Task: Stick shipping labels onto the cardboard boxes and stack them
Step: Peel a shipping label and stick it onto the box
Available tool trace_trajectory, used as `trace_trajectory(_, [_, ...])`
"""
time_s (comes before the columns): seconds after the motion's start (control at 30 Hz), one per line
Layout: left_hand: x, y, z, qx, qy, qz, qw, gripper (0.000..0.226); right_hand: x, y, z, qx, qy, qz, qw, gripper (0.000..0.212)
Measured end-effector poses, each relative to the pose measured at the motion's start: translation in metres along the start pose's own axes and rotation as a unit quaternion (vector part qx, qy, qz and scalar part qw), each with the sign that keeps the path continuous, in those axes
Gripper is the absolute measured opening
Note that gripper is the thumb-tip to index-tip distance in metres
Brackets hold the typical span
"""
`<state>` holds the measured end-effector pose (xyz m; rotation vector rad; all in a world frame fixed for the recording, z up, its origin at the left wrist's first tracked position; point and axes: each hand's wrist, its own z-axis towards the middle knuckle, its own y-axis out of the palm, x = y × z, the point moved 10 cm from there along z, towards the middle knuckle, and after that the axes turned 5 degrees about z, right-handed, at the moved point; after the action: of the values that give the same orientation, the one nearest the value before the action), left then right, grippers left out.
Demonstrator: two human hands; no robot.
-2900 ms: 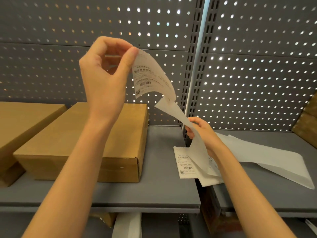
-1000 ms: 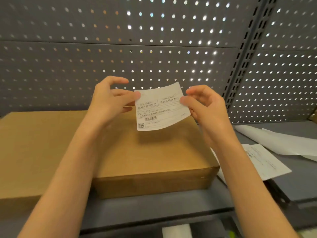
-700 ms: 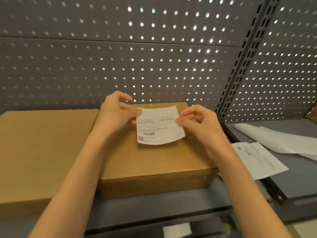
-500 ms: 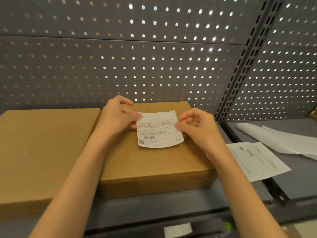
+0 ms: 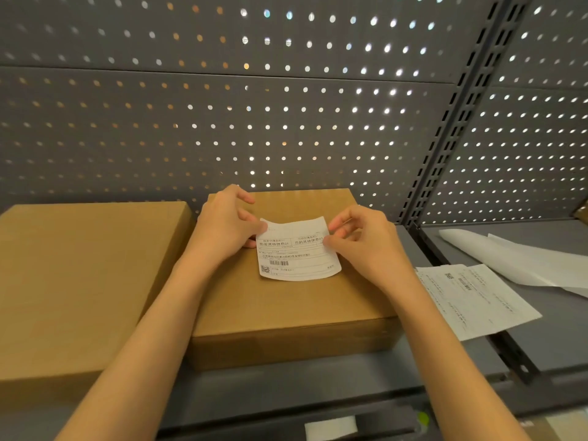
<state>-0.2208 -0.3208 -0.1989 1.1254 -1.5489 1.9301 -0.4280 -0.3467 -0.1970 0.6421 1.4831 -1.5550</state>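
A white shipping label (image 5: 297, 249) with a barcode and QR code hangs just over the top of a flat cardboard box (image 5: 286, 300) on the grey shelf. My left hand (image 5: 227, 226) pinches the label's upper left corner. My right hand (image 5: 362, 243) pinches its right edge near the top. The label's lower edge curls slightly; whether it touches the box I cannot tell. A second, larger cardboard box (image 5: 79, 281) lies to the left, close beside the first.
To the right lie a printed sheet of labels (image 5: 474, 300) and white backing paper (image 5: 521, 259) on the neighbouring shelf (image 5: 556, 329). A perforated grey back panel (image 5: 254, 106) and a slotted upright post (image 5: 451, 128) stand behind. The shelf's front edge (image 5: 286, 396) runs below the boxes.
The label was peeled from its backing with my left hand, then taken in both hands and lowered from mid-air down to the top of the right box.
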Motion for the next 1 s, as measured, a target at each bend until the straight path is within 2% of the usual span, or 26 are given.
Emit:
trace_trajectory(0.47, [0.008, 0.001, 0.001, 0.029, 0.044, 0.137, 0.989, 0.034, -0.001, 0.008, 0.003, -0.033, -0.004, -0.053, 0.998, 0.016])
trace_trajectory(0.8, [0.011, -0.002, 0.001, 0.058, 0.052, 0.205, 0.976, 0.031, 0.001, 0.015, 0.007, -0.064, 0.007, -0.103, 0.993, 0.028])
trace_trajectory(1.0, [0.017, -0.001, -0.003, 0.081, 0.053, 0.269, 0.958, 0.033, 0.004, 0.015, 0.007, -0.055, 0.002, -0.102, 0.993, 0.03])
